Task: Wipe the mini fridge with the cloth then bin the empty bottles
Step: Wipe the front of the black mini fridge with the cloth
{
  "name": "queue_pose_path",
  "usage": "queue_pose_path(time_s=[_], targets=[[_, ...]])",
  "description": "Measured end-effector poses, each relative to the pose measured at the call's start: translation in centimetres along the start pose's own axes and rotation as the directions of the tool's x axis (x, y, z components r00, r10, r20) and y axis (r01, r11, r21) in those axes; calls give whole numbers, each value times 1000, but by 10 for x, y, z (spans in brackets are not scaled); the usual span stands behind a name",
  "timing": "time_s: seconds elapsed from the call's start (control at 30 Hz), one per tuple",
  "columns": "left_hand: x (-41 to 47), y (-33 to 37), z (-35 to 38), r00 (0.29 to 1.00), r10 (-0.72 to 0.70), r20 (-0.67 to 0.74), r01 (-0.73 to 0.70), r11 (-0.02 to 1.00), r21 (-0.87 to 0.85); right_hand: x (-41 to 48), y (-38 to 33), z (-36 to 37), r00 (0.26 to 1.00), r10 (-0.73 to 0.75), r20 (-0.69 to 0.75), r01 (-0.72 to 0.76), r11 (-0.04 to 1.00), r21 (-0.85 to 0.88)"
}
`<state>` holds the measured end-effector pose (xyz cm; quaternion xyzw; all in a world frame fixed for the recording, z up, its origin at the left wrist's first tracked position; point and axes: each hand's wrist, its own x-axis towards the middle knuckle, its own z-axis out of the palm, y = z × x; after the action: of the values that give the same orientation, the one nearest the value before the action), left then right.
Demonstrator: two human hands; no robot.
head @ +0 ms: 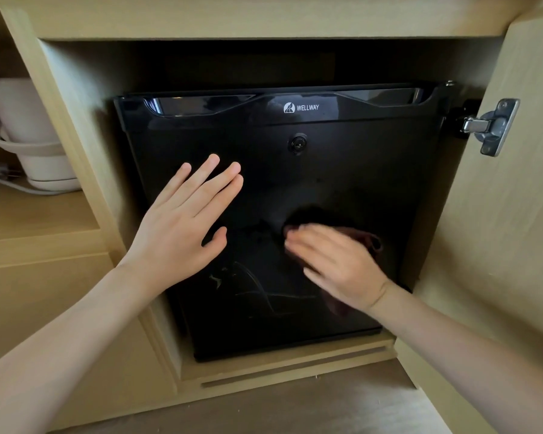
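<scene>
- Fridge (342,170) sits shut inside a wooden cabinet (85,98), its glossy black front facing the camera. The cabinet door (514,230) is swung open on the right, where a metal hinge (492,126) shows.
- Right hand (336,264) presses a dark reddish cloth (369,238) against the lower right of the fridge front. Its grip is apart — fingers laid out over the cloth, pushing rather than clutching — likely so that a broad patch of cloth meets the surface.
- Those fingers and the cloth are blurred, which fits a wiping stroke.
- Left hand (182,227) lies flat on the left half of the front, above and left of the cloth, with its grip apart, fingers straight and holding nothing. My guess is that it steadies the fridge, or the person's lean, while the other hand rubs.
- Faint streaks and smears show low on the front, below the left hand, so the wiping looks only partway done. The top band with the logo and the lock (296,144) in the upper middle are well apart from the cloth.
- No bottles are in view. They may be inside the shut fridge, so binning looks like a later step.
- A pale kettle (29,130) stands on a shelf at far left, apart from the work.
</scene>
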<state>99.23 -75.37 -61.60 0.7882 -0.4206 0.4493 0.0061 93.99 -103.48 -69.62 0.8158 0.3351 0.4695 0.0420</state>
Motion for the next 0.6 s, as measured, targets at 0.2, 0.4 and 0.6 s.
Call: queue_pose_path(time_s=[0.2,0.4,0.6], targets=[[0,0,1,1000,-8,-11,8,1000,-7,37,-6,-4,906,317,-280,-282,946,158],[0,1,0,1000,-5,-5,5,1000,-1,12,-10,7,984,147,-102,-135,984,117],[-1,-2,-1,1000,12,17,-12,1000,18,62,-1,-17,848,407,-341,-350,911,218]])
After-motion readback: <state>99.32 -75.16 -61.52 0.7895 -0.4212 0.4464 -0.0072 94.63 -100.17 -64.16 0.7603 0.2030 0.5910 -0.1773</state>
